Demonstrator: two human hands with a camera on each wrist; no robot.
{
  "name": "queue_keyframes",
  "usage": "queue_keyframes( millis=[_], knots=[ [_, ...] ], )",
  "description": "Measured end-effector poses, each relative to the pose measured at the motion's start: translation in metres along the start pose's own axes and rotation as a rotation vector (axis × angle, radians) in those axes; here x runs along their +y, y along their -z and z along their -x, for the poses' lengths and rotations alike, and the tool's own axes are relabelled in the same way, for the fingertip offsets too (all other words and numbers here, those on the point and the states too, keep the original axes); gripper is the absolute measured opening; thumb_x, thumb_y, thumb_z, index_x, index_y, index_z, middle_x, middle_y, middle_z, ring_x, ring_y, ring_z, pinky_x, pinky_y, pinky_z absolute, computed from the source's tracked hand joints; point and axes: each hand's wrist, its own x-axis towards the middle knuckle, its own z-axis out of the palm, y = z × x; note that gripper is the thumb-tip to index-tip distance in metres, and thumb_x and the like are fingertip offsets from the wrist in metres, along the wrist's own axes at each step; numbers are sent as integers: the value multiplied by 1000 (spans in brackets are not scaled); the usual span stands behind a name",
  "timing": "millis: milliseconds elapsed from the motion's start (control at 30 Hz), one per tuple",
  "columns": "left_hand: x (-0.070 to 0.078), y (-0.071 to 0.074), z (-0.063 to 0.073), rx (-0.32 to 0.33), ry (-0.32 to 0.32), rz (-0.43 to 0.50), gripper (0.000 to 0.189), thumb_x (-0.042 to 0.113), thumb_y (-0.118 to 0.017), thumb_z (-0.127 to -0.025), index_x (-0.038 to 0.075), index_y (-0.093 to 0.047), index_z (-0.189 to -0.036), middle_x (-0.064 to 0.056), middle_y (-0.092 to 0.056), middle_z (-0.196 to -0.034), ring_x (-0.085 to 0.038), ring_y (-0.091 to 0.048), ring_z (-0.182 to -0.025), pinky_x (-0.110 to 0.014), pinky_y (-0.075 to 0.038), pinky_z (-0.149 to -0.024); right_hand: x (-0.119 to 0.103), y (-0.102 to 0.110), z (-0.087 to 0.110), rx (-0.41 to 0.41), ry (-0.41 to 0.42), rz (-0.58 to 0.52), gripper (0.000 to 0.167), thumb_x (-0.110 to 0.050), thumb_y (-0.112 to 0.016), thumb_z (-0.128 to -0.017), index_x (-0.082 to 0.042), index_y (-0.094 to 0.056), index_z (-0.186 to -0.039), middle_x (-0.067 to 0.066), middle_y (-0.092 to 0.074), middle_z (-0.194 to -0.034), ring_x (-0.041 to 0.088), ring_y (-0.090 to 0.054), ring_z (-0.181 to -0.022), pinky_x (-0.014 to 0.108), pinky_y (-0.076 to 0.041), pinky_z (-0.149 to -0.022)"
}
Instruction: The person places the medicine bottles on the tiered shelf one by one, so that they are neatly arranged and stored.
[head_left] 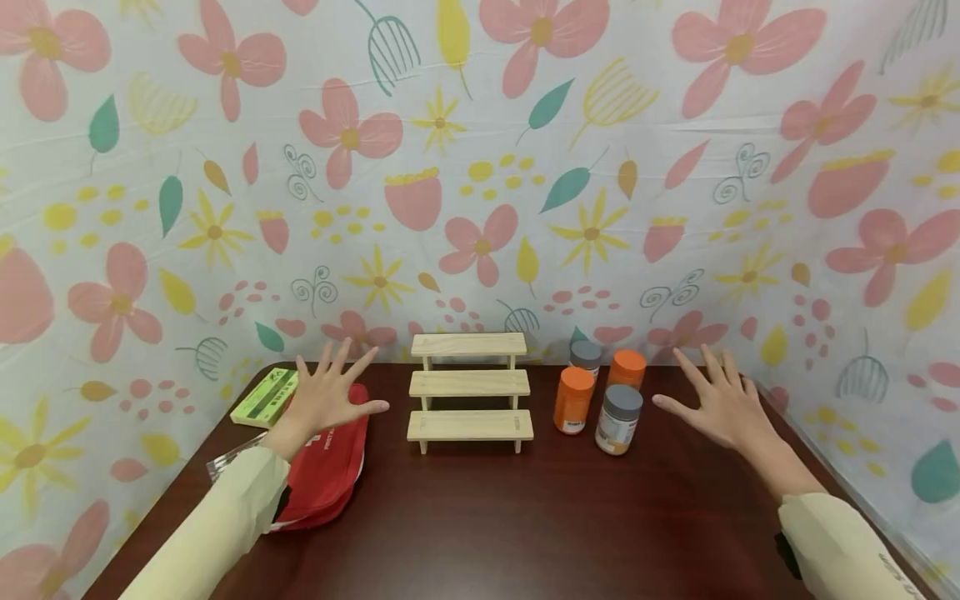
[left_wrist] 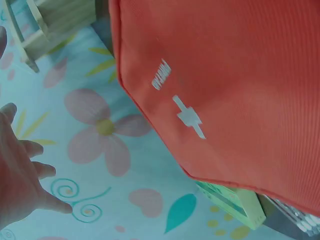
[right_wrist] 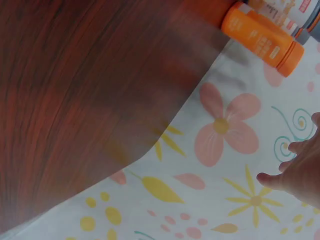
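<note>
Over the red first-aid bag (head_left: 327, 467) hangs my left hand (head_left: 324, 404), its fingers spread and nothing held. In the left wrist view the same bag (left_wrist: 225, 90) fills the right side, showing a white cross and lettering. My right hand (head_left: 722, 406), also spread and holding nothing, hovers to the right of several pill bottles. Nearest it is a bottle with a grey lid (head_left: 619, 419); beside that stand an orange bottle (head_left: 573, 402), another orange one (head_left: 627, 367) and a second grey-lidded one (head_left: 586, 356) behind.
A three-step wooden rack (head_left: 469, 382) stands at the table's back middle. Left of the bag lies a green-yellow box (head_left: 266, 397), with a clear packet (head_left: 228, 457) partly under the bag. Flowered cloth (head_left: 480, 167) encloses the dark table (head_left: 525, 525) behind and at both sides.
</note>
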Motion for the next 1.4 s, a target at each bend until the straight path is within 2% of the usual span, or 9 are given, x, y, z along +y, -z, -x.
queue_keyframes(
  millis=[300, 433, 533, 700, 867, 1000, 1133, 1233, 1400],
  knots=[
    [22, -9, 5, -13, -24, 18, 89, 65, -63, -81, 26, -30, -154, -23, -23, -160, -49, -18, -147, -79, -7, -107, -16, 2, 3, 54, 41, -62, 90, -58, -55, -91, -20, -9, -159, 31, -16, -158, 56, -6, -144, 77, -17, -99],
    [33, -12, 5, -7, -55, 17, 88, 65, -63, -80, 26, -34, -153, -24, -26, -159, -48, -22, -146, -78, -8, -107, -22, 0, 4, 108, 71, -98, 88, -54, -59, -91, -16, -17, -158, 31, -25, -154, 54, -16, -142, 76, -20, -98],
    [40, -12, 4, -3, -56, 56, 89, 64, -66, -79, 24, -36, -152, -25, -29, -157, -49, -23, -145, -77, -9, -108, -26, -4, 2, 149, 97, -129, 85, -51, -62, -91, -10, -25, -155, 32, -31, -150, 54, -25, -138, 75, -24, -98],
    [52, -18, -1, -34, -8, 238, 94, 57, -69, -80, 17, -29, -155, -26, -24, -158, -54, -20, -144, -74, -13, -110, -30, -12, 2, 149, 68, -238, 78, -46, -61, -93, -3, -32, -151, 33, -36, -146, 55, -31, -132, 73, -27, -98],
    [66, -30, 3, -77, 41, 540, 102, 46, -76, -80, 10, -19, -157, -26, -16, -161, -48, -16, -147, -68, -19, -113, -36, -20, 6, 124, 29, -384, 73, -39, -61, -95, 0, -33, -149, 32, -40, -143, 52, -34, -130, 69, -30, -98],
    [76, -42, 9, -53, 56, 726, 106, 35, -81, -77, 7, -16, -157, -24, -15, -161, -42, -13, -149, -66, -22, -114, -45, -24, 6, 95, -9, -541, 69, -33, -61, -96, 0, -32, -150, 31, -41, -143, 47, -38, -130, 63, -35, -99],
    [81, -51, 9, -6, 104, 812, 112, 34, -85, -73, 13, -15, -158, -21, -14, -162, -40, -11, -150, -65, -21, -114, -49, -26, 2, 48, -53, -662, 70, -31, -59, -98, -2, -27, -152, 30, -37, -149, 45, -36, -134, 61, -35, -104],
    [80, -56, 6, -2, 129, 850, 117, 34, -87, -71, 16, -12, -158, -19, -12, -163, -38, -11, -151, -64, -21, -115, -50, -29, 1, 23, -69, -712, 71, -31, -59, -98, -3, -25, -153, 29, -35, -150, 45, -35, -136, 61, -34, -105],
    [76, -69, 2, 10, 126, 928, 120, 30, -88, -69, 14, -10, -158, -17, -14, -163, -37, -15, -150, -63, -21, -115, -50, -36, 0, 2, -91, -776, 71, -30, -60, -98, -2, -25, -153, 30, -37, -148, 45, -36, -134, 59, -33, -107]
  ],
)
